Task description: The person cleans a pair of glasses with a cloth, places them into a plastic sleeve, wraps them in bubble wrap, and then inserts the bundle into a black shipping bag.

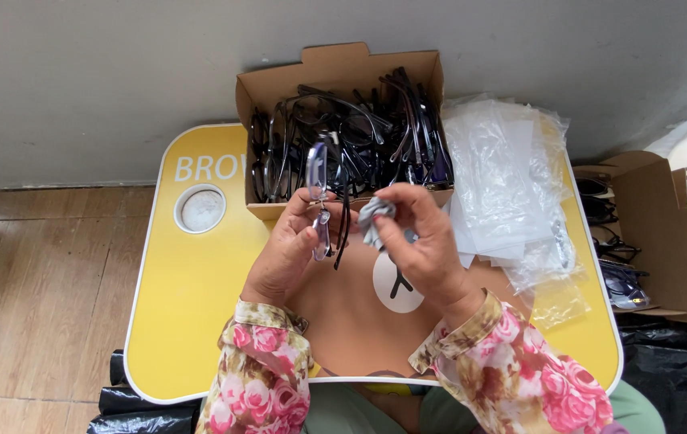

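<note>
Holding: the left hand [286, 251] is closed around a pair of glasses [321, 201], gripping it at the lower lens so the frame stands on end above the fingers, one dark temple arm hanging down beside the palm.
Right hand: the right hand [417, 241] is curled, thumb and fingertips pinched on a small grey cloth [375, 217] bunched between them.
Cloth and glasses: the cloth sits just beside the glasses, to their right; whether the two touch cannot be told.
Where the glasses are: raised over the near edge of the cardboard box [339, 72], above the middle of the lap table [191, 297].
Box: open-topped, standing at the far side of the table against the grey wall, packed with many dark-framed glasses in a tangle.
Bags: a loose heap of clear plastic sleeves [508, 177] lies right of the box, spilling toward the table's right edge.
Table: yellow with a white rim, a brown cartoon face printed in the middle and a round recessed cup holder [200, 209] at the far left.
Right side: more open cardboard boxes [641, 233] on the floor hold further glasses.
Sleeves: both forearms wear a floral print with pink roses.
Floor: wood-look planks to the left; black plastic bags [122, 402] lie under the table's near left corner.
</note>
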